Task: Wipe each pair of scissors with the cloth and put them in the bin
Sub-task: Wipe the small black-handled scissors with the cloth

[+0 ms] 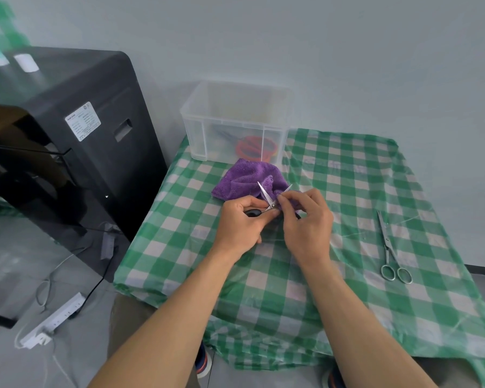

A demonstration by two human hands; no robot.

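Green-and-white checked tablecloth (347, 191) fills my view, with a clear plastic bin (196, 130) at twelve o'clock. At centre my right hand (305, 219) pinches the purple microfibre cloth (247, 177) round one blade. My left hand (241, 222) grips the small black-handled scissors (265, 196), blades splayed. I judge this the wiping step. Next comes binning them, then the all-steel scissors (389, 247) at three o'clock.

No text can be read. A white label (82, 121) sits on the side of the black machine (101, 163), which stands on the floor left of the counter. It has a small round logo, a heading line and rows of fine print, all too small to make out. Faint pale marks on the checked cover (347, 191) near the counter's far edge, just right of the bin (196, 135), are blurred and illegible.
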